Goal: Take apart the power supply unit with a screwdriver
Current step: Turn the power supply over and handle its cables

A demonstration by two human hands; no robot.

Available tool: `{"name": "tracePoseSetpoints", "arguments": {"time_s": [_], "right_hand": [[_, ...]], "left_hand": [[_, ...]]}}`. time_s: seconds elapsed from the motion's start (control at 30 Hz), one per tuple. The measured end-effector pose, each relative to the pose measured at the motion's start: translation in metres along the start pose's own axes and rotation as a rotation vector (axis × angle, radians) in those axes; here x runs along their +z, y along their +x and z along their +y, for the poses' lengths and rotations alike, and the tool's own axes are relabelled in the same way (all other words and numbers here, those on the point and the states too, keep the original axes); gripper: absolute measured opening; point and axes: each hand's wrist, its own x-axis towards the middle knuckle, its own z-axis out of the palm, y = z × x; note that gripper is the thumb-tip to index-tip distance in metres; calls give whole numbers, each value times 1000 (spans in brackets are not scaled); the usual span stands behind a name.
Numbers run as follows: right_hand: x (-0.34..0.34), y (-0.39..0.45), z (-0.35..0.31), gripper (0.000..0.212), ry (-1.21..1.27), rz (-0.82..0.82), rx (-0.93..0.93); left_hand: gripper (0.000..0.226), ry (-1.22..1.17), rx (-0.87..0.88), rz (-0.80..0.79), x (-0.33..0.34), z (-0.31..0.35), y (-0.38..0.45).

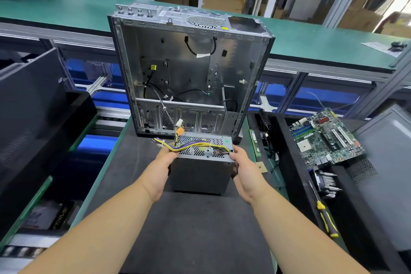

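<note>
Dark matted surface (189, 229) with a green edge, assembly-line kind of setup, and right in the middle both arms reach forward to the power supply unit (201, 168). It's standing on the mat, just in front of the gutted PC case (191, 69). Left hand (161, 170) holds the unit's left top edge with its fingers curled around the yellow and black cable bundle (191, 147) draped over the perforated top. Right hand (243, 168) grips the right top corner, fingers wrapped over the edge. So both hands are busy holding it, nothing free.

The screwdriver (324, 213), yellow and black handle, is lying well off to the right on the black tray edge, untouched. Beyond it sit a motherboard (325, 138) and a heatsink (327, 182).

My guess at what could bite here: those cables run up toward an orange connector (180, 130) near the case, and I can't tell if it's still plugged into the case wiring. If it is, pulling the unit closer would yank the wires or tip the upright case. Also those sheet-metal edges look sharp for bare fingers, and letting go with one hand to grab the driver could let the unit topple.
</note>
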Motion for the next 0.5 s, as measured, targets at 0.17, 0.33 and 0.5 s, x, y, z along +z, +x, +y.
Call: {"name": "tracePoseSetpoints", "arguments": {"time_s": [0.17,0.33,0.5], "right_hand": [[-6,-6,0,33,-113,-19,-13],[-3,-6,-5,24,-216,7,11],[2,-12,-24,50,-378,105,63]], "left_hand": [[37,71,30,53,-5,-1,-3],[39,137,59,98,-2,3,-4],[44,109,143,104,0,13,-3]]}}
